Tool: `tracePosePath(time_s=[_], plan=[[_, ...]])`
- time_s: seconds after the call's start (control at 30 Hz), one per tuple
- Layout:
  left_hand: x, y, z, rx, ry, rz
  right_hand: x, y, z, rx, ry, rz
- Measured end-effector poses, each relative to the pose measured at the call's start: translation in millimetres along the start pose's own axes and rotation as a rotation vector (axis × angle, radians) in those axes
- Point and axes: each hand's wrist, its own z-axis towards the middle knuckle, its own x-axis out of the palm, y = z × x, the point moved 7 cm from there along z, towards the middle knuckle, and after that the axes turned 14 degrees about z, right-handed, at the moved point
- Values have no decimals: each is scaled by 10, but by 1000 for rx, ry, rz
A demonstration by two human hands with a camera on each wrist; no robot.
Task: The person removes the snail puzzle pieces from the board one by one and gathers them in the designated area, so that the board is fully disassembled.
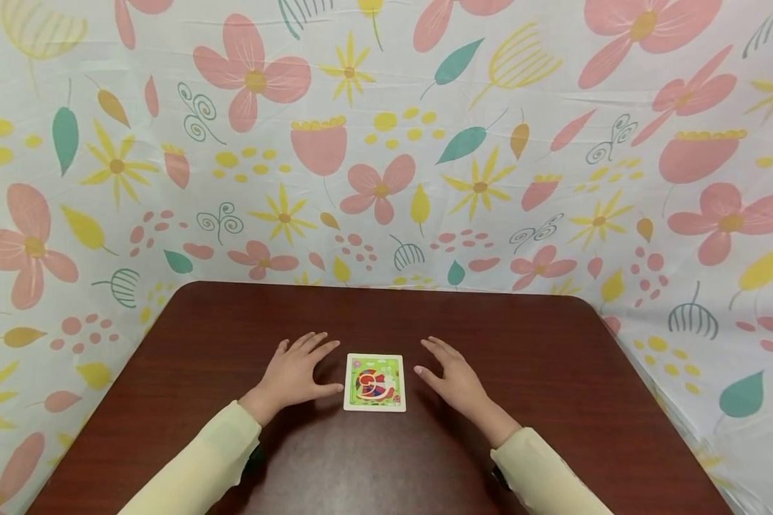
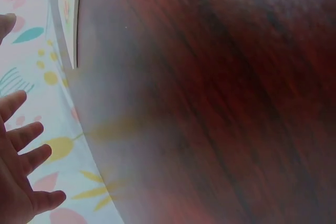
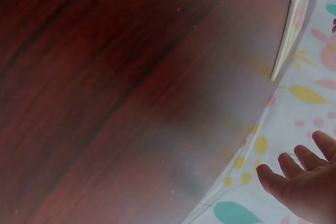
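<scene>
A small, flat picture board (image 1: 375,383) with a pale border lies on the table, showing a red, purple and white coiled figure on green. To its left is my left hand (image 1: 296,375), fingers spread, with the thumb tip close to the board's edge; whether it touches I cannot tell. My right hand (image 1: 457,383) is apart from the board on the other side, its fingers extended and holding nothing. Both wrist views show the board edge-on as a thin slab, with the fingers of the left hand (image 2: 21,182) and right hand (image 3: 310,187) off to one side.
The dark reddish-brown table (image 1: 554,422) has a glossy top and rounded far corners. Behind it and along its sides hangs a white cloth (image 1: 386,79) printed with pink, yellow and teal flowers and leaves. Pale yellow sleeves (image 1: 196,458) cover both forearms.
</scene>
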Motion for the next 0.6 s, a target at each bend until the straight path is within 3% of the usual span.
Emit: tracePosePath(time_s=[0.6], plan=[[247, -216, 115, 141, 125, -64, 258, 27, 126, -11, 121, -3]])
